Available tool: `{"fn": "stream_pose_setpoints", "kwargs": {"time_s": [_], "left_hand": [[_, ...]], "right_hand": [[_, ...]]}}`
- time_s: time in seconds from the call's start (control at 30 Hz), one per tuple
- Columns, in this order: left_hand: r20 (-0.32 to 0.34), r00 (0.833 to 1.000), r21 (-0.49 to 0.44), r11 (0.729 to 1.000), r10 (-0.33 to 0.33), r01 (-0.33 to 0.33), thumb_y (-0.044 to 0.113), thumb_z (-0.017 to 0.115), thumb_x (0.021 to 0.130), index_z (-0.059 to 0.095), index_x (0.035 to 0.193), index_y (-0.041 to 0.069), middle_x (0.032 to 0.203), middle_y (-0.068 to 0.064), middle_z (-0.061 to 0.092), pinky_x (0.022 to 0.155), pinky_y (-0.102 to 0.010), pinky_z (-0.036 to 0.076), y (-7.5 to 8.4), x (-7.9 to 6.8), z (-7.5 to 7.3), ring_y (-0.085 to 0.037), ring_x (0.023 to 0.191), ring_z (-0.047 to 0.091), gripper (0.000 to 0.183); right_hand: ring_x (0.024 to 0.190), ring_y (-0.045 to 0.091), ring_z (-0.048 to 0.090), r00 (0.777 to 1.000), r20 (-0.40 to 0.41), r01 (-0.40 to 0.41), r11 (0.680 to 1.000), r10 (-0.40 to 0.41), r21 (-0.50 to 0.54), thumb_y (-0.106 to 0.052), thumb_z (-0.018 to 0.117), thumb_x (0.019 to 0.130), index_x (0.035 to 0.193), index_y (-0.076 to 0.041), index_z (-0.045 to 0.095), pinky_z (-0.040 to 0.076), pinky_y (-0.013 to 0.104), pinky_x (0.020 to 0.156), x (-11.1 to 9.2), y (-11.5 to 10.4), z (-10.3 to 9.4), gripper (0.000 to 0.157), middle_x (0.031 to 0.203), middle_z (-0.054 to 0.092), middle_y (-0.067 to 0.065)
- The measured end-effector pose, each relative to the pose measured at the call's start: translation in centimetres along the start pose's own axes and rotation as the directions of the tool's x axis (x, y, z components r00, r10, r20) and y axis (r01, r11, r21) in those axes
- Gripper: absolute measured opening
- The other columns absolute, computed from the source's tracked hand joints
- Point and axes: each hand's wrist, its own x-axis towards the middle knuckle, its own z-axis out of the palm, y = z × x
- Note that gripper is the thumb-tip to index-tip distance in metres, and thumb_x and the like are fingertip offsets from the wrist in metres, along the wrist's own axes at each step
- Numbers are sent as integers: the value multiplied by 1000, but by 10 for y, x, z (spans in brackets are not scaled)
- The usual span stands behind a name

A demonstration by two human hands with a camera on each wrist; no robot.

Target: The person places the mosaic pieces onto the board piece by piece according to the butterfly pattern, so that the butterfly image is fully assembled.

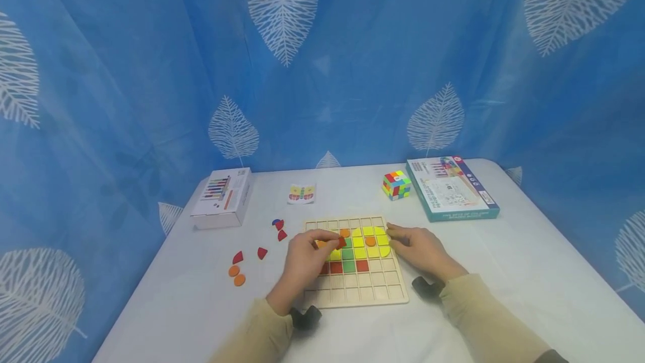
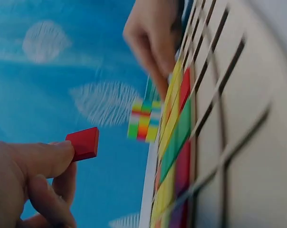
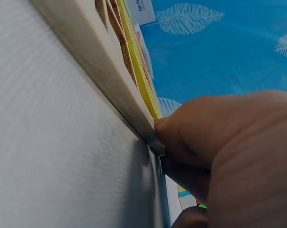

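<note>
My left hand [image 1: 302, 259] pinches a red square tile [image 2: 84, 144] between thumb and fingers, above the left half of the wooden grid board [image 1: 368, 294]. At the board's right edge, the thumb and fingers of my right hand [image 1: 420, 248] grip the rim, close to the yellow tiles [image 1: 359, 252]. A column of green tiles [image 1: 349, 266] runs down the pattern, flanked in one row by red squares [image 1: 362, 265]. Orange discs [image 1: 370, 241] sit among the yellow tiles and near the top of the green column. My left hand covers part of the board's left side.
Left of the board lie red quarter-circle pieces [image 1: 262, 253] and orange discs [image 1: 239, 280]. A picture card [image 1: 301, 194] is behind it. Beyond stand a white box [image 1: 221, 198] at left, a colored puzzle cube [image 1: 396, 185], and a flat teal-edged box [image 1: 452, 188] at right.
</note>
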Motion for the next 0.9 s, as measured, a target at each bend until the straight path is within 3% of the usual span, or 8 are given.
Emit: {"fn": "stream_pose_setpoints", "kwargs": {"time_s": [0.07, 0.2, 0.37, 0.57, 0.9], "left_hand": [[57, 998, 25, 1000, 17, -18, 25, 77, 93, 82, 99, 28, 105, 13, 76, 62, -23, 50, 8, -6, 14, -11, 93, 62, 9], [148, 988, 66, 996, 48, -58, 24, 78, 92, 83, 96, 30, 101, 18, 74, 65, -23, 46, 17, -10, 38, -6, 83, 60, 9], [199, 976, 139, 984, 86, -115, 25, 78, 92, 83, 97, 31, 100, 22, 73, 73, -24, 47, 20, -10, 57, -1, 92, 61, 10], [212, 958, 357, 897, 193, -260, 29, 78, 92, 83, 101, 33, 95, 20, 72, 71, -21, 49, 15, -10, 66, 0, 89, 63, 11], [254, 923, 519, 765, 288, -381, 37, 77, 92, 81, 112, 35, 97, 12, 68, 59, -17, 39, 8, -11, 70, 0, 73, 55, 20]], "right_hand": [[149, 38, 38, 1000, -2, -2, 1000, 2, -7, -41, 65, 99, 145, -24, 61, 30, 63, 117, 0, 0, -1, 49, 158, 47, -8], [149, 38, 39, 1000, -8, 3, 1000, -4, -25, -39, 65, 99, 144, -23, 62, 31, 64, 117, 0, 0, -3, 48, 158, 48, -6], [148, 39, 40, 999, -20, 34, 999, -35, -27, -35, 66, 99, 142, -20, 64, 32, 65, 116, -1, -2, -2, 46, 157, 50, -4], [148, 38, 40, 1000, -17, 13, 1000, -13, -24, -36, 66, 99, 144, -22, 62, 31, 65, 116, -1, -3, 0, 47, 157, 49, -6], [148, 39, 40, 1000, -10, 5, 1000, -5, -26, -36, 66, 99, 144, -22, 62, 32, 65, 116, 0, -3, -1, 47, 157, 49, -6]]}}
